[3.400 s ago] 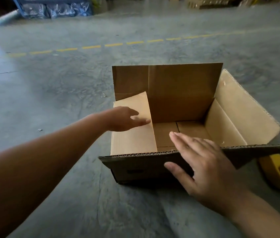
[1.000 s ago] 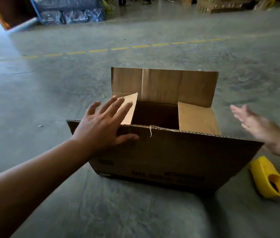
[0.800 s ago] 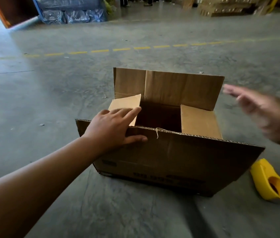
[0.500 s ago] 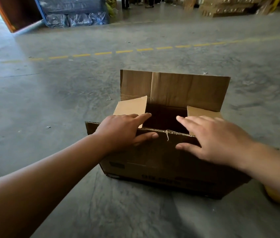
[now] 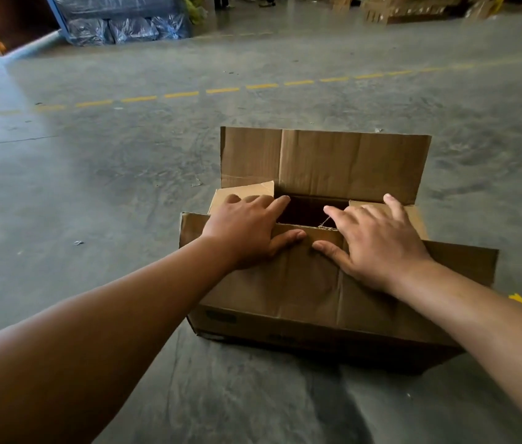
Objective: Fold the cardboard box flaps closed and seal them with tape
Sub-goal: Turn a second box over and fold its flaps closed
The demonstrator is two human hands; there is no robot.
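Note:
A brown cardboard box sits on the concrete floor in front of me. Its near long flap is tilted inward over the opening. My left hand lies flat on the flap's far edge at the left, fingers over the folded left short flap. My right hand presses the same edge at the right, fingers spread over the right short flap. The far long flap stands upright. A dark gap shows between my hands. Only a yellow tip of the tape dispenser peeks out behind my right forearm.
Bare grey concrete floor surrounds the box, crossed by a dashed yellow line farther off. Wrapped dark bundles lie by a blue frame at the back left. Stacked pallets or cartons stand at the back right.
My right hand swung in from the right and landed on the near flap beside my left hand. Both hands have pushed that flap farther down over the opening, hiding most of the yellow dispenser.

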